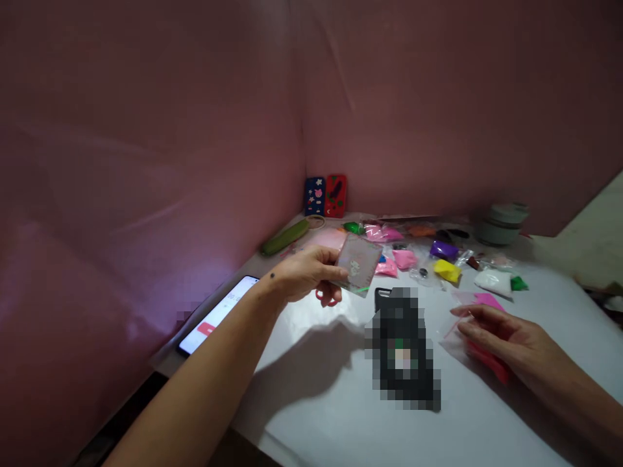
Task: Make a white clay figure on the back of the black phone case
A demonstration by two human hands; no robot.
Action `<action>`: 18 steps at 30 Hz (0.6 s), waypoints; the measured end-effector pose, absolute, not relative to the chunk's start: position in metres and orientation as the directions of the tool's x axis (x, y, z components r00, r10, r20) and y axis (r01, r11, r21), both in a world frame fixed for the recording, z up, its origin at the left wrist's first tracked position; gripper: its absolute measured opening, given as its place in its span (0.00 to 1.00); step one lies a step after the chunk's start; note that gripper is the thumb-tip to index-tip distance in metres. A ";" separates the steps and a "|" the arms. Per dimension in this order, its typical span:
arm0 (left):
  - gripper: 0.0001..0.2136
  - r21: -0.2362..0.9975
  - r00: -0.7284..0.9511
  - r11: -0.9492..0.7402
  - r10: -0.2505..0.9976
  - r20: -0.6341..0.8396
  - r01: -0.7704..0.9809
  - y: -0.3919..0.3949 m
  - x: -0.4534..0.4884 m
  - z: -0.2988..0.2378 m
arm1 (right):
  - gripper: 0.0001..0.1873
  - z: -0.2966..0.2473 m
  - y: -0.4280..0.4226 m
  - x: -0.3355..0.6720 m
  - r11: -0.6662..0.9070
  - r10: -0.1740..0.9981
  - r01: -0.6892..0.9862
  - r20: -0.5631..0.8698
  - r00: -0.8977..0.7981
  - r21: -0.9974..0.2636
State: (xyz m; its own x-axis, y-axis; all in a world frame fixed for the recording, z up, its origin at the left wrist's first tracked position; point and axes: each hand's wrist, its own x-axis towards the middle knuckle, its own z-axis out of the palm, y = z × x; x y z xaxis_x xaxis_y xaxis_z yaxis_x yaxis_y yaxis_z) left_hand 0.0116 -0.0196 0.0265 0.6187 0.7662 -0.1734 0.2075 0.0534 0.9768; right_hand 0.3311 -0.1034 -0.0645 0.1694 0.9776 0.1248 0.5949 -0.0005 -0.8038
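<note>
Left grip point(316, 271) pinches, arm point(219, 370) outstretched; right grip point(516, 340) (fingers point(484, 314) slightly parted) points leftward.

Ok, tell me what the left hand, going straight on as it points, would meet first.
Probably the pink, plastic-wrapped packet showing immediately right of the transparent, patterned, squarish sheet that the left hand holds out; depth is unclear, so it might pass above.

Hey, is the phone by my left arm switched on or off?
On: the phone shows a bright white display with a red patch towards its near end.
</note>
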 end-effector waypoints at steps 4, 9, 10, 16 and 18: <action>0.07 0.982 0.702 0.073 0.690 -0.175 0.172 -0.017 0.032 0.019 | 0.24 -0.066 -0.101 0.336 -0.066 0.991 0.620 0.021 0.132 -0.782; 0.07 0.979 0.689 0.175 0.697 -0.198 0.105 -0.016 0.046 0.013 | 0.23 -0.065 -0.101 0.335 -0.106 0.980 0.642 0.027 0.195 -0.760; 0.07 0.978 0.683 0.188 0.702 -0.199 0.092 -0.016 0.047 0.011 | 0.23 -0.064 -0.102 0.335 -0.108 0.979 0.640 0.029 0.200 -0.760; 0.05 0.976 0.656 0.217 0.732 -0.182 0.028 -0.016 0.048 -0.006 | 0.25 -0.064 -0.102 0.334 -0.107 0.967 0.621 0.064 0.247 -0.776; 0.06 0.975 0.642 0.223 0.745 -0.181 0.017 -0.015 0.047 -0.011 | 0.25 -0.066 -0.100 0.335 -0.095 0.953 0.627 0.111 0.281 -0.773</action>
State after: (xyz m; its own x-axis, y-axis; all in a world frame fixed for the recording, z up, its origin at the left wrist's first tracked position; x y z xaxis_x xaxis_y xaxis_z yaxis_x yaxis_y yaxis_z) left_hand 0.0474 -0.0149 -0.0114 0.6421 0.7448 -0.1814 0.0165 0.2231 0.9747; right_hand 0.3348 -0.1000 -0.0661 0.2815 0.9532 0.1106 0.6267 -0.0953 -0.7734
